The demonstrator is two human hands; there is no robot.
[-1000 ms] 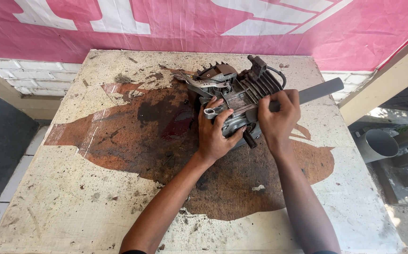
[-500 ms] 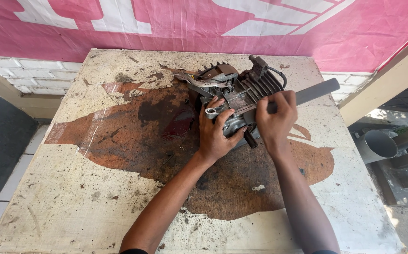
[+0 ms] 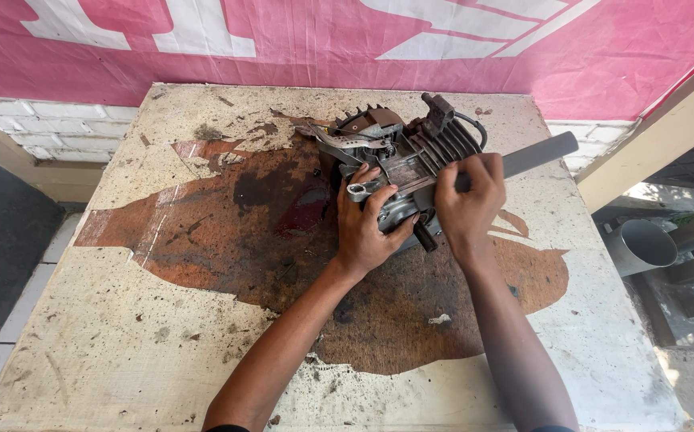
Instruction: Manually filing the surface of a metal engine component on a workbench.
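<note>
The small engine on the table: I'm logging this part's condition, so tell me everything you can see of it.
The small engine is grey cast metal, grimy, with cooling fins, a toothed flywheel edge at its back and a black cable looping off its top. It lies tilted on the stained worktable. The left hand grips its near side; the right hand rests on the fins, by a flat grey bar.

You are at a rough outdoor repair spot, the kind of small engine workshop set up beside a building. Your worn table (image 3: 123, 344) is peeling and soaked with a dark oil stain (image 3: 227, 232), and a greasy small engine (image 3: 399, 164) sits on it. A pink banner (image 3: 347, 48) hangs behind over a white brick wall (image 3: 51, 128). Sunlit ground and a grey pipe (image 3: 643, 244) lie to your right.
</note>
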